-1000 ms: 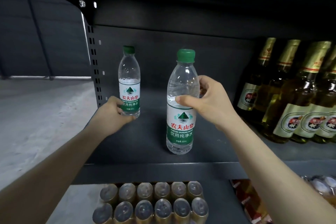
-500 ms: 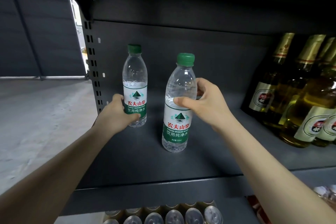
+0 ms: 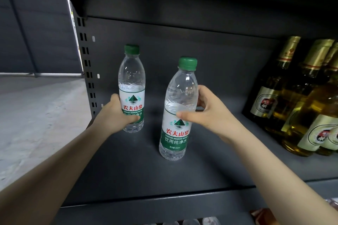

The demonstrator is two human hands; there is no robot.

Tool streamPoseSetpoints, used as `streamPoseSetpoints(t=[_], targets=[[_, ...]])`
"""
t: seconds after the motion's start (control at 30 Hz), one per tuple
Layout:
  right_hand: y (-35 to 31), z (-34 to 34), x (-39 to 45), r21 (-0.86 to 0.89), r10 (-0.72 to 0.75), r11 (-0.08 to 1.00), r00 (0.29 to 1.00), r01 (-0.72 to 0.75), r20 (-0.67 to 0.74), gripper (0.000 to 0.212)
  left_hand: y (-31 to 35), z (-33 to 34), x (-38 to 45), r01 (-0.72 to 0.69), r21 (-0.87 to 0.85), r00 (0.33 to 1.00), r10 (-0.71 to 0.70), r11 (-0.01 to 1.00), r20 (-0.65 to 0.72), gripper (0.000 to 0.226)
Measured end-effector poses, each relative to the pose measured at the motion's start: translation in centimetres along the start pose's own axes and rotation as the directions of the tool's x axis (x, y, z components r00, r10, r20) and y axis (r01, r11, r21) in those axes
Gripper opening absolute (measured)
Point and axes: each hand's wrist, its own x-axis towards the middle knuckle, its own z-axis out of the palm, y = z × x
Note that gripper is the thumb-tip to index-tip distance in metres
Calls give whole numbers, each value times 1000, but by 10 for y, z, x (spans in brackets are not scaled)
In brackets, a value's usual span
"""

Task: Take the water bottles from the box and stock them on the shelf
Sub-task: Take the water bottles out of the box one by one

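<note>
Bottles both upright on the dark shelf [image 3: 210,166] in the head view, one in each of my hands. My left hand [image 3: 117,117] has its fingers curled round the lower label of the back water bottle [image 3: 132,86], which sits near the slotted upright [image 3: 87,64] at the shelf's left end. My right hand [image 3: 206,113] pinches the front water bottle [image 3: 180,107] at its waist, thumb across the front and fingers wrapped behind, so it stands closer to the front lip and a bit to the right.

What could go wrong, I reckon: the front one is tall, grabbed high up, and leaning a touch in this wide lens, so letting go sloppily or dragging my wrist back across it could tip it forward off the lip. Same if I bump the two together.

Room wise it's fine. Bare shelf between the two bottles and a wide bare stretch before the beer bottles [image 3: 300,100] packed on the right. The upper shelf hangs low overhead though, so lifting out high is a no. No box in view
</note>
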Motion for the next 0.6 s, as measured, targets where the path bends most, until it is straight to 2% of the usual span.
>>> streamPoseSetpoints(t=[0.1, 0.27, 0.6], targets=[[11, -1, -3, -29, 49, 999, 995, -46, 91, 56, -2, 0, 3, 1, -11, 1000, -1, 1000, 8, 64], [28, 4, -5, -71, 91, 994, 986, -82, 143, 71, -8, -2, 6, -3, 5, 1000, 3, 1000, 13, 62], [32, 10, 0, -163, 52, 986, 992, -32, 116, 66, -14, -6, 11, -17, 33, 999, 15, 999, 50, 61]])
